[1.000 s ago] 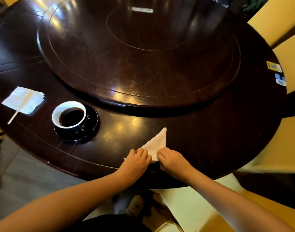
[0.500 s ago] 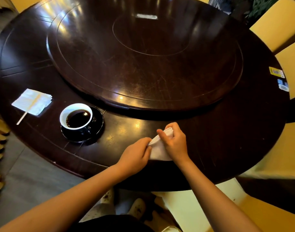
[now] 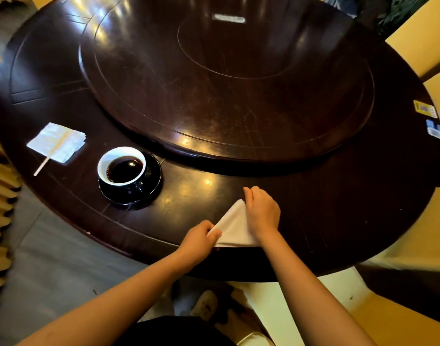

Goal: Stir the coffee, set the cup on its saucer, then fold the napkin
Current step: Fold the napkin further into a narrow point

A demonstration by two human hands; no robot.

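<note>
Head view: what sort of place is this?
Probably a restaurant dining room: a big round dark table with a turntable in its middle, yellow covered chairs around it, and a cup of coffee on a saucer.

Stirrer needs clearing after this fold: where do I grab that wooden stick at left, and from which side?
Pinch the stick at its near end, which juts off the paper square onto bare table. Come from above, fingers across its thin width, probably from the near-left, away from the cup.
</note>
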